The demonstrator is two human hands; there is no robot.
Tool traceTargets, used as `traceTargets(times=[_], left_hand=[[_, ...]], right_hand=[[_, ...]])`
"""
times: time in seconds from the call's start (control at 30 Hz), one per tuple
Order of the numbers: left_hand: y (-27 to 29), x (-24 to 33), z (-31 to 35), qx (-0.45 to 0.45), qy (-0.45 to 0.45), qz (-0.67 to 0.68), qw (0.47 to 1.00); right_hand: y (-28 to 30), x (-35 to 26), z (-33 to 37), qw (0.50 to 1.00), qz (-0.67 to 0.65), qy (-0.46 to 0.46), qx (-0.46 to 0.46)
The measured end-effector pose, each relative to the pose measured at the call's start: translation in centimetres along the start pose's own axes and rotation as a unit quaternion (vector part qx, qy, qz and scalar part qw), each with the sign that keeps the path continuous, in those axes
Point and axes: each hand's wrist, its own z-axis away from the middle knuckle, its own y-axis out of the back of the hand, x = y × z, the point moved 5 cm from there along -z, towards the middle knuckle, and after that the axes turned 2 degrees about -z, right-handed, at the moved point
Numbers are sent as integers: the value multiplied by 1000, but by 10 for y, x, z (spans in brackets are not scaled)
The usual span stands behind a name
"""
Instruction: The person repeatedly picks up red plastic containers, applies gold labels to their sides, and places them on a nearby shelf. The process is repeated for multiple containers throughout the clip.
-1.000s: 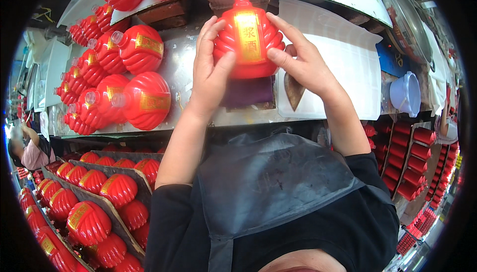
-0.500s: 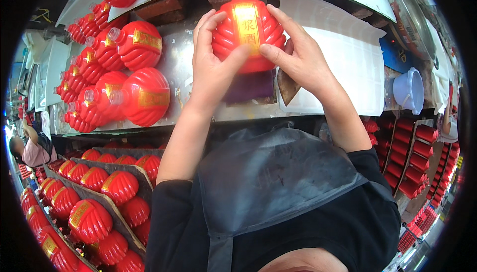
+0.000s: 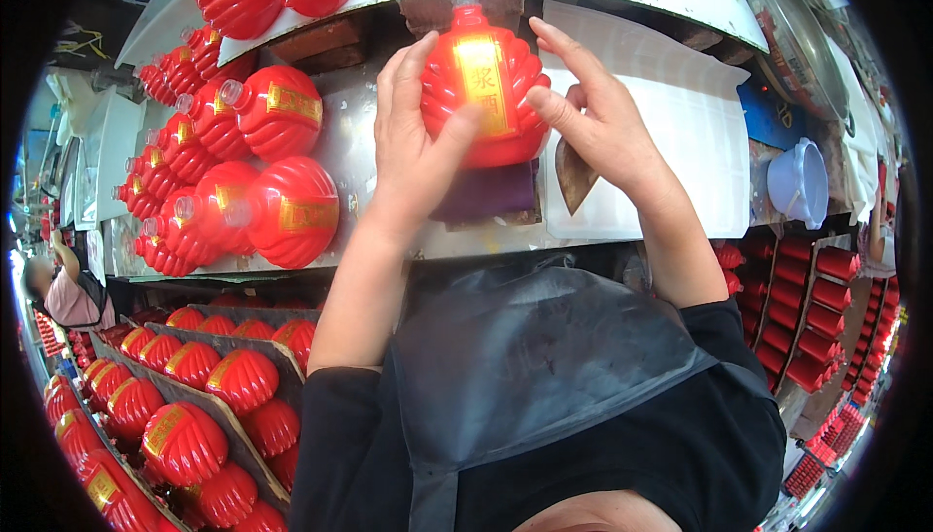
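A glossy red ribbed bottle (image 3: 530, 95) with a clear neck lies on a dark purple padded rest, neck pointing away from me. A gold label (image 3: 478, 61) runs down its middle. My left hand (image 3: 413, 129) cups the bottle's left side, its blurred thumb over the lower label. To the right, my right hand (image 3: 607, 129) has thumb and forefinger spread, just off the bottle. Its lower fingers curl round a brown, flat, pointed piece (image 3: 575, 179), like a scraper; the grip is partly hidden.
Labelled red bottles (image 3: 292, 211) lie grouped on the bench's left. A white sheet (image 3: 661, 143) covers its right, near a pale blue bucket (image 3: 799, 180). Racks of red bottles (image 3: 185, 440) stand lower left; another person (image 3: 73, 289) is at far left.
My right hand has drawn back from the bottle to the right, the brown piece moving with it. The left thumb has moved slightly down. The whole view has shifted a little.
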Motion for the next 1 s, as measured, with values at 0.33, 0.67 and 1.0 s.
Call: traceTargets(times=[0.33,0.67,1.0], left_hand=[[1,3,-21,-92,-40,-128,987],[0,5,-23,-94,-37,-142,985],[-1,2,-20,-80,-48,-131,987]], right_hand=[[-3,-14,-16,990,112,78,-19],[0,-14,-22,996,71,56,-7],[12,-52,-59,968,35,243,-51]])
